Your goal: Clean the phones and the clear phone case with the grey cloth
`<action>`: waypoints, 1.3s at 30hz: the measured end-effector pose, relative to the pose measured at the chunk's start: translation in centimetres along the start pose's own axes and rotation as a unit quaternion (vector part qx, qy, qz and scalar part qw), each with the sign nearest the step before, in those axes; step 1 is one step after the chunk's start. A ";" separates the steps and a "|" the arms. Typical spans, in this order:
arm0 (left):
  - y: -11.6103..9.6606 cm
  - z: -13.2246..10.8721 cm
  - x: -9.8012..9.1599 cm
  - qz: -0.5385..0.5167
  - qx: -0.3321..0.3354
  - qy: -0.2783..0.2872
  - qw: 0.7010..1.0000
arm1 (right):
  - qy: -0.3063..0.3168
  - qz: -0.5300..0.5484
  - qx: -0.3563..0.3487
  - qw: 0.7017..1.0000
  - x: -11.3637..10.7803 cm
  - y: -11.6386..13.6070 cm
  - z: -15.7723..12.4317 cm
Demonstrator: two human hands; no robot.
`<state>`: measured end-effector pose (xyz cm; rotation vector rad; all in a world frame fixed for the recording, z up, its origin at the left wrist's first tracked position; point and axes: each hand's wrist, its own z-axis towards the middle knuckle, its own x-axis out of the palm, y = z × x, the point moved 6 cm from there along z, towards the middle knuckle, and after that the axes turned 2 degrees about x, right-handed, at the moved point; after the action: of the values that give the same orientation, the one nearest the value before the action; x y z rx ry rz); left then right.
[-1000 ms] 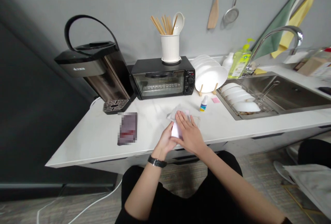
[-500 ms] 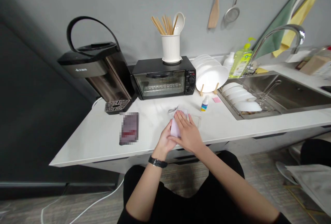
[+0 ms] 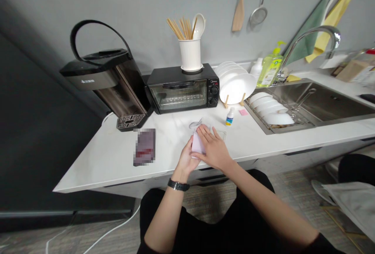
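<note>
My left hand, with a black watch on its wrist, grips a small pale pink-white flat object near the front edge of the white counter. My right hand lies over the same object with its fingers stretched flat, pressing on it. Just behind the hands a crumpled clear wrapper and a clear flat plastic piece rest on the counter. A small white dropper bottle with a blue label stands to the right of them, next to a pink sticky note.
A dark blurred card or booklet lies left of the hands. Behind stand a black water dispenser, a black toaster oven carrying a utensil cup, and racked white plates. A steel sink with bowls lies right.
My hands and the pale object stay in place on the counter. The wrapper behind them looks flatter and more covered than a second ago. The view has shifted slightly.
</note>
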<state>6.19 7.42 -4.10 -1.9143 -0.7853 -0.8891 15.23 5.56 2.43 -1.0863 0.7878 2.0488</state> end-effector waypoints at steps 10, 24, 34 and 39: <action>-0.2 0.3 0.3 0.012 0.000 0.025 1.000 | 0.017 0.001 -0.022 1.000 0.0 0.5 -4.0; -0.1 0.4 0.5 0.003 -0.019 0.051 0.999 | 0.035 0.026 -0.079 0.996 0.2 2.3 -4.9; 0.0 0.1 0.3 0.010 0.006 0.027 1.000 | 0.015 0.036 -0.006 0.999 0.6 0.3 0.5; 0.0 0.3 0.5 -0.004 -0.036 0.050 0.998 | 0.054 0.042 -0.076 0.995 0.9 2.7 -5.0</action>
<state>6.51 7.74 -3.80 -1.9135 -0.7102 -1.0228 14.98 0.40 -0.21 -1.2773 0.7526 2.1638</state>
